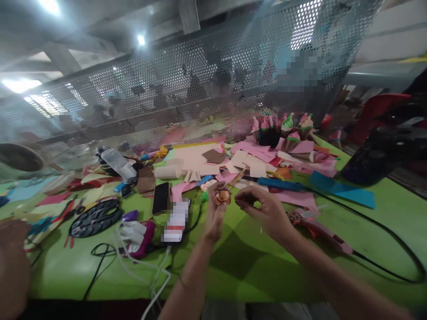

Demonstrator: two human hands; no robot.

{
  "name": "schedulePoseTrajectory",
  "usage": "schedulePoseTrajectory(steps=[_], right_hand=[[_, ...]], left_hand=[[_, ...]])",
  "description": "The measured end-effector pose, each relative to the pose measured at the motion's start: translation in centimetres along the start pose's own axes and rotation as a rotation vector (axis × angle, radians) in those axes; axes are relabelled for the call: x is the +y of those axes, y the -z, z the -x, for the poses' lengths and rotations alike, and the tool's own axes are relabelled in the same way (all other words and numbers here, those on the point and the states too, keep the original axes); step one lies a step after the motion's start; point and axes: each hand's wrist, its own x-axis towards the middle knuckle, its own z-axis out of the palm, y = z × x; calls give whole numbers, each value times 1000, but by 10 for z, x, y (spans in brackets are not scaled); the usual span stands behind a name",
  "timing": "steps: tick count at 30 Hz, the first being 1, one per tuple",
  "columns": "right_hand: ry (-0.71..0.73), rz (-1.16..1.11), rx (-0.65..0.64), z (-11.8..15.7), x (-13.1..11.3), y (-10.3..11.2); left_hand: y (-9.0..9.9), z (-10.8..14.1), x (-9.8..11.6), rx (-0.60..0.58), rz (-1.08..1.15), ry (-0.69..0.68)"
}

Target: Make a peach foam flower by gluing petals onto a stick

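My left hand (215, 213) is closed around a small rolled orange-peach piece (222, 197), like a flower of curled paper or foam. A thin stick (238, 177) slants up behind it; whether the two are joined is unclear. Just to the right, apart from the roll, hovers my right hand (262, 204) with its thumb and fingertips drawn together. Anything between those fingertips is too small to make out. Beyond the hands lie pink and peach sheets (256, 151). A pink glue gun (323, 233) rests right of my right hand, and a blue-handled tool (280, 183) lies behind it.
Two phones, a dark one (161, 198) and a lit one (176, 222), lie left among white cables (156, 271). Cone-shaped swirls (287, 126) stand at the back before a perforated metal screen (160, 98). A black cord (383, 222) loops right. Another person's arm (13, 266) is far left.
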Motion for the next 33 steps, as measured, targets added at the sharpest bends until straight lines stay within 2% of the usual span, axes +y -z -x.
schedulePoseTrajectory(steps=[4,8,13,18,23,33], right_hand=[[50,33,-4,-1,-1,1],[194,80,-61,-1,-3,1],[303,193,-148,1,-1,-2],[287,205,-100,-1,0,-1],[282,106,-50,-4,0,0],[206,8,-97,-4,-6,6]], left_hand=[[-1,1,-3,9,65,21],[-1,1,-2,-30,98,34],[-2,1,3,-43,25,41],[-5,1,9,-64,-13,48],[-4,1,10,-81,-23,42],[-1,4,12,-148,-70,-37]])
